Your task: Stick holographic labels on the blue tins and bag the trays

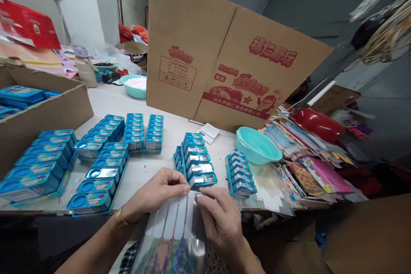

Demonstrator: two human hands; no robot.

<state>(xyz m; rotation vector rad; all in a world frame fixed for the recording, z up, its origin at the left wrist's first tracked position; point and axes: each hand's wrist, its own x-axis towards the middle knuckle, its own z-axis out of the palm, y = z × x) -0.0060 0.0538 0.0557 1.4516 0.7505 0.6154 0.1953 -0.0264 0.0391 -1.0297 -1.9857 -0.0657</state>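
Both hands hold a shiny silver foil sheet [175,231] at the table's near edge. My left hand [157,192] pinches its top left edge, and my right hand [220,222] pinches the top right. The sheet shows white strips and reflects colours lower down. Just beyond my fingers stands a short row of blue tins [196,158], with another row [240,173] to its right.
Many blue tins [96,158] sit in rows across the white table [144,171]. A cardboard box [41,115] with tins stands at the left. A large flattened carton [224,60] stands upright behind. A teal bowl [257,145], a small scale [208,132] and colourful packets [305,167] lie to the right.
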